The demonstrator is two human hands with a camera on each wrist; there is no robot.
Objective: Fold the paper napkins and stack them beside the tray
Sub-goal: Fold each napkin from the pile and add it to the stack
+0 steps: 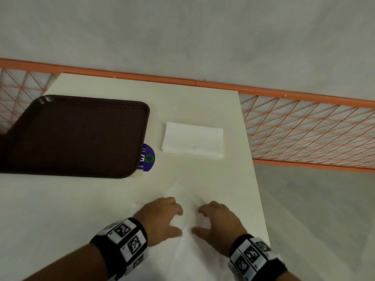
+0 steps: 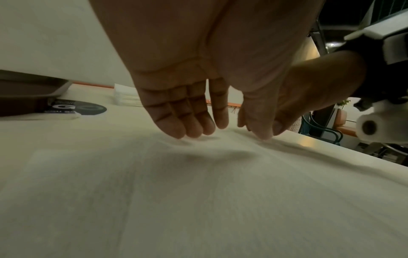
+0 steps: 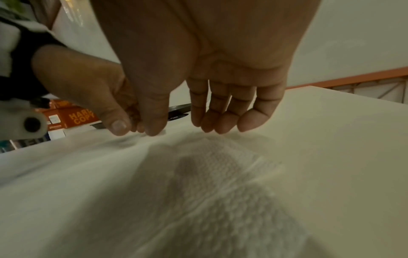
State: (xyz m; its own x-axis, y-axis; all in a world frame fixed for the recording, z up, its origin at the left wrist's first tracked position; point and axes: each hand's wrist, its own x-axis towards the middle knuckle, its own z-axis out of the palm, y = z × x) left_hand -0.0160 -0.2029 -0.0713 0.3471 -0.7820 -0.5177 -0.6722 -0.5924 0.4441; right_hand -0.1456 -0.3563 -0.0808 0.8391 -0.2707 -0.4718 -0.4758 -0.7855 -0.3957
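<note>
A white paper napkin [image 1: 190, 258] [image 2: 198, 192] [image 3: 220, 174] lies spread and slightly rumpled on the white table's near right part. Both hands hover over it side by side. My left hand [image 1: 178, 222] [image 2: 229, 132] has fingers and thumb pointing down, their tips touching the napkin. My right hand [image 1: 197, 221] [image 3: 183, 130] mirrors it, its tips also on the paper. Neither hand pinches the sheet. A stack of folded napkins [image 1: 192, 139] [image 2: 125, 97] lies farther back, just right of the brown tray [image 1: 77, 136] [image 2: 26, 90].
A round purple sticker [image 1: 147, 158] shows partly from under the tray's right edge. The table's right edge [image 1: 260, 199] runs close to my right hand. An orange mesh railing [image 1: 304, 128] stands behind and to the right. An orange box [image 3: 75, 117] sits beyond the table.
</note>
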